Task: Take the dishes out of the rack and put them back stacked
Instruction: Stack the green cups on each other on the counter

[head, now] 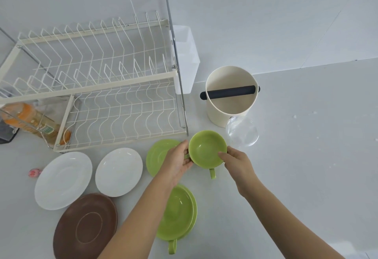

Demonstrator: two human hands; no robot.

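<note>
the rack (114, 92) stands bare of dishes, so the first half of the job looks done: everything has been taken out and laid on the surface (296, 156) in front of it. two white plates (63, 181) lie side by side, a brown plate (86, 226) sits nearer the camera, a green saucer (157, 154) lies partly under the left hand (178, 160), and a green cup (178, 213) rests on what seems a second saucer. the left hand and the right hand (235, 162) both grip another green cup (206, 148) by its rim, one on each side, held near the rack's front corner (its handle points toward the person). stacking and returning is still left. a bottle (30, 119) under the rack carries a label, too blurred to read; no other writing shows.
</note>
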